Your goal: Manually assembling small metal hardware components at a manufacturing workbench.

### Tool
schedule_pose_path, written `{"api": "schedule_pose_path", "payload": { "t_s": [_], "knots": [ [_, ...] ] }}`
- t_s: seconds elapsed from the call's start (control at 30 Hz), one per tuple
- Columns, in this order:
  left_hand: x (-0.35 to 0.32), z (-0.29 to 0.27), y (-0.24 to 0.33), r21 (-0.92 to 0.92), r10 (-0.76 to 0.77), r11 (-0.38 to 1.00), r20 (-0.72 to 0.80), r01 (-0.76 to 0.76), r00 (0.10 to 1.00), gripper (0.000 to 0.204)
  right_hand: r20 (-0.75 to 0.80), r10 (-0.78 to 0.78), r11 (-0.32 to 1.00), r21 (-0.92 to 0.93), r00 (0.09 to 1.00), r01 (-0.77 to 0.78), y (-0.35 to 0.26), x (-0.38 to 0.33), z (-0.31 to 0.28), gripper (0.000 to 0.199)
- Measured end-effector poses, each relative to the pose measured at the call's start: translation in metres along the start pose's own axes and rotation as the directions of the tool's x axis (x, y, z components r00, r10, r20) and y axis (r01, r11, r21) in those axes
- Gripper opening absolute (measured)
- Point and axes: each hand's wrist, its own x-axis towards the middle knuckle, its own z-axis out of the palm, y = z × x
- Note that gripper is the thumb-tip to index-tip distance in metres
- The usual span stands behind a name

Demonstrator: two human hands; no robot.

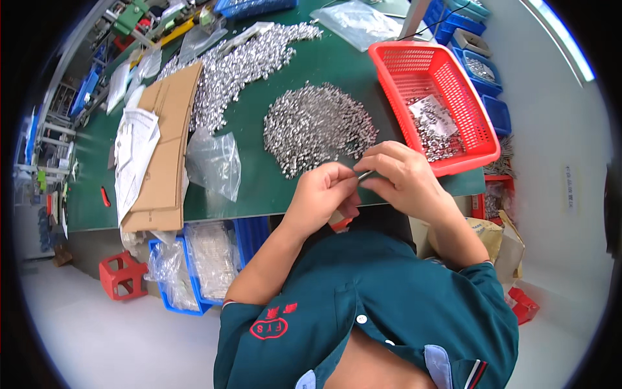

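Observation:
Over the table's near edge, my left hand [322, 196] and my right hand [403, 178] meet fingertip to fingertip. Between them is a small, slim metal part [365, 175], pinched by both hands; its exact kind is too small to make out. Just beyond my hands spreads a heap of small shiny metal parts [314, 123]. To the right of the heap a red plastic basket [483, 146] holds more metal parts and a white paper slip [433, 115]. My right hand is close to the basket's near left corner.
A second pile of metal parts [249, 65] lies farther back on the green table [259, 201]. Flattened cardboard [162, 149], papers [135, 142] and a clear plastic bag [217, 165] are at left. Below stand blue crates [194, 288] and a red stool [123, 275].

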Motion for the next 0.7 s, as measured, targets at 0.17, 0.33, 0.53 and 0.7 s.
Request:
{"api": "schedule_pose_path", "payload": {
  "t_s": [0.17, 0.33, 0.53, 0.7],
  "knots": [
    [0.051, 0.034, 0.046, 0.051, 0.02, 0.998, 0.137, -0.027, 0.99, 0.019, -0.031, 0.164, 0.986, -0.007, 0.986, -0.165, 0.017, 0.004, -0.054, 0.018],
    [0.09, 0.057, 0.053, 0.09, 0.018, 0.995, 0.189, -0.035, 0.982, 0.019, -0.025, 0.202, 0.979, 0.026, 0.979, -0.202, 0.047, -0.003, -0.09, 0.018],
    [0.094, 0.04, 0.034, 0.109, -0.035, 0.994, 0.089, 0.025, 0.995, 0.018, -0.06, 0.453, 0.884, 0.162, 0.89, -0.439, 0.092, -0.023, -0.104, 0.016],
    [0.072, 0.02, 0.021, 0.043, -0.042, 0.998, 0.028, 0.041, 0.999, 0.017, -0.251, 0.303, 0.841, -0.384, 0.919, -0.382, 0.098, -0.033, -0.092, 0.018]
  ]
}}
